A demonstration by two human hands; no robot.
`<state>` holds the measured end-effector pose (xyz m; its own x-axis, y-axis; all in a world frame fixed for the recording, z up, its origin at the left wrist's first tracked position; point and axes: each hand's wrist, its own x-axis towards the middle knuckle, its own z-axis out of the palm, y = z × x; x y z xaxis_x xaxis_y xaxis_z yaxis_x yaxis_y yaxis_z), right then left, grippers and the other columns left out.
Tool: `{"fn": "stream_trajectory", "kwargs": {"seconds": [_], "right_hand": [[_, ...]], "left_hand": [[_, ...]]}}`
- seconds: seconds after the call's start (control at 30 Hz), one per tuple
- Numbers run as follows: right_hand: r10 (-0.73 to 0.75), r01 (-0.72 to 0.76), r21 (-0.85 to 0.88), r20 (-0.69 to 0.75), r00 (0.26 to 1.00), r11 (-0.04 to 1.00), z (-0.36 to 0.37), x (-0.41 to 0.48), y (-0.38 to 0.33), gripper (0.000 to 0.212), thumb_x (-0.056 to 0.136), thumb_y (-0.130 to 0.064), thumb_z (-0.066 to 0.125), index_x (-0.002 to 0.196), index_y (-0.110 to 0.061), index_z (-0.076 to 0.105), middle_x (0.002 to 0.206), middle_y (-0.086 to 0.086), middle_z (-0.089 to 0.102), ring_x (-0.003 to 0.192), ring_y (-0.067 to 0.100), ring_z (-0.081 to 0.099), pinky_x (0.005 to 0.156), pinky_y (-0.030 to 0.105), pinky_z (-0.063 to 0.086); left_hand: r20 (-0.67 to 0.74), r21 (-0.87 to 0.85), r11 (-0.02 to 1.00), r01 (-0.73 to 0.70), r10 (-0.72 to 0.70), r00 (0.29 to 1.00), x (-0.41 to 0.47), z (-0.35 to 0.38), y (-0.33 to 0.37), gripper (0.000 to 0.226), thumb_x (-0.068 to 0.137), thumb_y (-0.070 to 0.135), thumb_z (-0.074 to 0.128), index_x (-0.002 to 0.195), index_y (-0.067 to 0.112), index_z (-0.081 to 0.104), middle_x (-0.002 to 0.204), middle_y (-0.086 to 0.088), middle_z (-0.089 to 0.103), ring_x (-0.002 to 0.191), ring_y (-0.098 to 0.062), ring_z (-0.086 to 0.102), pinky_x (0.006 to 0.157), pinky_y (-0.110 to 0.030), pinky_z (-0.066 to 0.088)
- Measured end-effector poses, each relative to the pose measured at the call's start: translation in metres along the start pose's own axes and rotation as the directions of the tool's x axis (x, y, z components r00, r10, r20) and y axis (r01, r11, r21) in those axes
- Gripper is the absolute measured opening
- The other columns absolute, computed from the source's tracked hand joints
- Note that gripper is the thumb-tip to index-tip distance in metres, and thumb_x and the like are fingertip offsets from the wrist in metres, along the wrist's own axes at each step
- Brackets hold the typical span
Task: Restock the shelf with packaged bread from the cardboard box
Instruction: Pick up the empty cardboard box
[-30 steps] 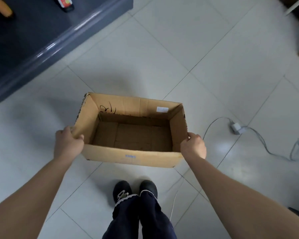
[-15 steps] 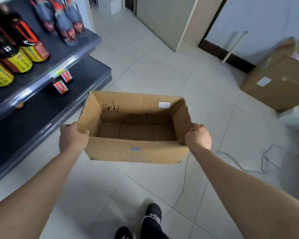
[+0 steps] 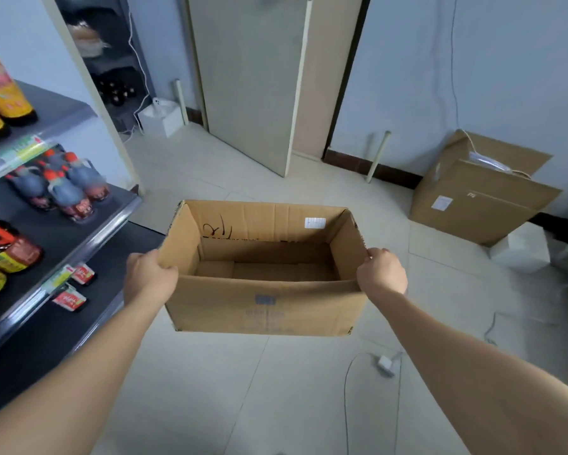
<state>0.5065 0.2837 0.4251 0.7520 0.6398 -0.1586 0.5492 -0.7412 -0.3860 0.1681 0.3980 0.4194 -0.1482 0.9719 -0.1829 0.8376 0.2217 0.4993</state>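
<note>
Cardboard box (image 3: 266, 303), no bread visible inside, held in the air just beside the shelf (image 3: 89, 231) at 9 o'clock. My left hand (image 3: 149, 277) grips its 9 o'clock wall and my right hand (image 3: 381, 275) its 3 o'clock wall. I judge it light and stiff, best gripped at the rims.

The left hand (image 3: 149, 277) and right hand (image 3: 381, 274) hide most of their fingers against the side walls of the box (image 3: 266, 323). The print (image 3: 265, 312) on its front is too blurred to read, and its label (image 3: 314, 222) too small. The left edge cuts off the shelf (image 3: 79, 238) and its outermost bottles (image 3: 0, 90).
</note>
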Motion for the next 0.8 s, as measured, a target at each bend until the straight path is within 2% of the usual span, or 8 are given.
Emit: {"fn": "stream_trajectory", "kwargs": {"seconds": [0.1,0.2,0.3,0.4,0.47,0.57,0.67,0.8], "right_hand": [[0.017,-0.017,0.012,-0.038,0.999,1.000,-0.020,0.038,-0.009,0.027,0.081,-0.001,0.045,0.098,-0.008,0.066,0.106,0.010,0.059,0.082,0.030,0.049,0.071,0.029,0.040],[0.040,-0.039,0.016,-0.074,0.996,0.999,-0.034,0.077,-0.019,0.028,0.080,0.000,0.045,0.097,-0.008,0.066,0.105,0.011,0.060,0.082,0.030,0.050,0.070,0.029,0.041],[0.075,-0.072,0.026,-0.095,0.993,0.997,-0.044,0.119,-0.033,0.029,0.081,0.000,0.046,0.100,-0.009,0.067,0.104,0.011,0.062,0.082,0.029,0.049,0.070,0.029,0.040],[0.113,-0.107,0.055,-0.122,0.986,0.993,-0.053,0.164,-0.047,0.032,0.083,0.000,0.047,0.106,-0.010,0.067,0.104,0.012,0.064,0.082,0.028,0.050,0.070,0.028,0.040],[0.131,-0.121,0.076,-0.149,0.980,0.990,-0.059,0.192,-0.057,0.033,0.085,0.001,0.048,0.110,-0.009,0.067,0.107,0.012,0.064,0.084,0.028,0.051,0.071,0.027,0.040],[0.166,-0.145,0.120,-0.189,0.968,0.982,-0.069,0.231,-0.070,0.035,0.087,0.001,0.049,0.116,-0.010,0.066,0.112,0.012,0.064,0.095,0.031,0.058,0.073,0.026,0.039],[0.189,-0.157,0.156,-0.220,0.957,0.975,-0.079,0.276,-0.078,0.035,0.086,0.001,0.048,0.112,-0.009,0.068,0.114,0.013,0.063,0.098,0.033,0.058,0.073,0.027,0.038],[0.215,-0.177,0.171,-0.242,0.946,0.969,-0.092,0.347,-0.083,0.034,0.085,-0.001,0.048,0.110,-0.010,0.069,0.113,0.014,0.063,0.097,0.034,0.059,0.074,0.028,0.038]], "left_hand": [[-0.008,-0.003,0.999,-0.044,0.044,0.999,0.029,0.006,0.042,0.019,0.090,0.018,0.057,0.100,0.004,0.062,0.120,-0.017,0.046,0.081,-0.033,0.051,0.067,-0.037,0.040],[0.006,-0.025,0.997,-0.073,0.073,0.997,0.063,0.016,0.079,0.027,0.091,0.022,0.057,0.112,0.005,0.062,0.124,-0.016,0.047,0.089,-0.035,0.056,0.070,-0.039,0.047],[0.035,-0.043,0.997,-0.071,0.072,0.997,0.101,0.025,0.119,0.036,0.093,0.025,0.056,0.123,0.006,0.056,0.131,-0.013,0.042,0.098,-0.038,0.058,0.081,-0.044,0.051],[0.047,-0.063,0.992,-0.107,0.110,0.993,0.144,0.032,0.162,0.037,0.094,0.024,0.053,0.125,0.005,0.055,0.135,-0.013,0.040,0.104,-0.040,0.057,0.090,-0.045,0.049],[0.044,-0.070,0.989,-0.132,0.135,0.990,0.172,0.036,0.195,0.037,0.095,0.023,0.052,0.127,0.005,0.055,0.136,-0.014,0.039,0.107,-0.040,0.055,0.091,-0.042,0.046],[0.040,-0.075,0.985,-0.154,0.157,0.987,0.204,0.040,0.245,0.039,0.095,0.022,0.052,0.131,0.006,0.053,0.139,-0.015,0.038,0.114,-0.040,0.053,0.094,-0.042,0.043],[0.050,-0.089,0.980,-0.178,0.183,0.982,0.235,0.049,0.294,0.046,0.097,0.020,0.050,0.141,0.008,0.046,0.144,-0.013,0.035,0.123,-0.038,0.049,0.100,-0.040,0.039],[0.065,-0.091,0.975,-0.205,0.211,0.975,0.277,0.075,0.358,0.045,0.098,0.018,0.047,0.142,0.007,0.044,0.145,-0.015,0.035,0.123,-0.039,0.048,0.101,-0.041,0.039]]}}
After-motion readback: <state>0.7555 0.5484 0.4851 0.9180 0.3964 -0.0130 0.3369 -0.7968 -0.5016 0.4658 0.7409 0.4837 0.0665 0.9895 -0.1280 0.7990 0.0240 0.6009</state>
